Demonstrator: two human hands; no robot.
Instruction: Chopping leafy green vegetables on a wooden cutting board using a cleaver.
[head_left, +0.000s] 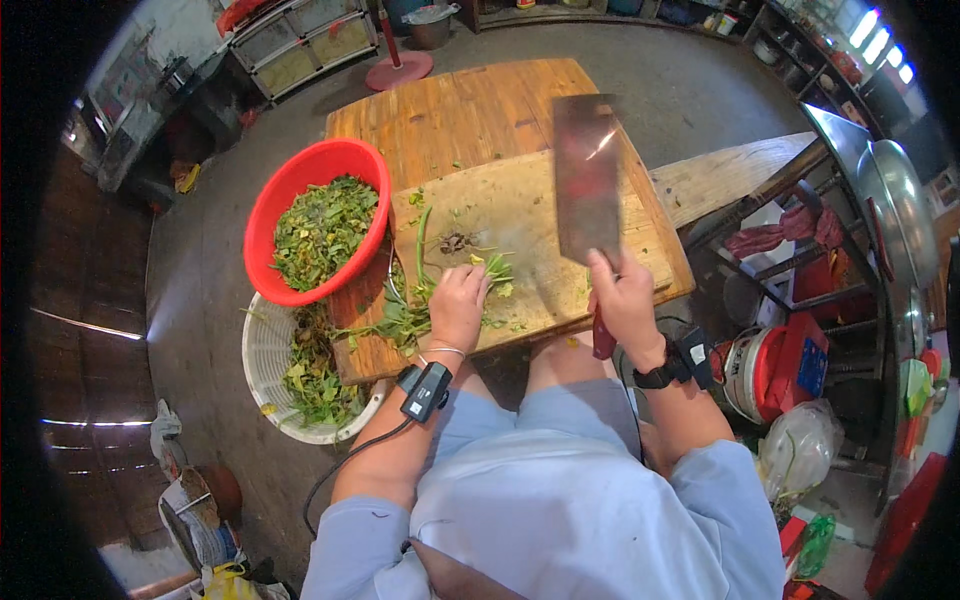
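Note:
My right hand (624, 300) grips the dark red handle of a cleaver (587, 180), whose broad blade is raised over the right side of a wooden cutting board (525, 202). My left hand (459, 304) presses a bunch of leafy green stems (496, 274) against the board near its front left. The cut stem ends poke out to the right of my fingers, apart from the blade. More leaves (394, 322) trail leftward under my wrist. A long green stalk (422, 240) and a small dark clump of scraps (456, 241) lie behind my left hand.
A red plastic basin (255, 247) of chopped greens sits at the table's left edge. Below it stands a white plastic basket (262, 360) with leafy greens. The board rests on a wooden table (450, 105). At right are a wooden bench (731, 172) and a bucket (742, 375).

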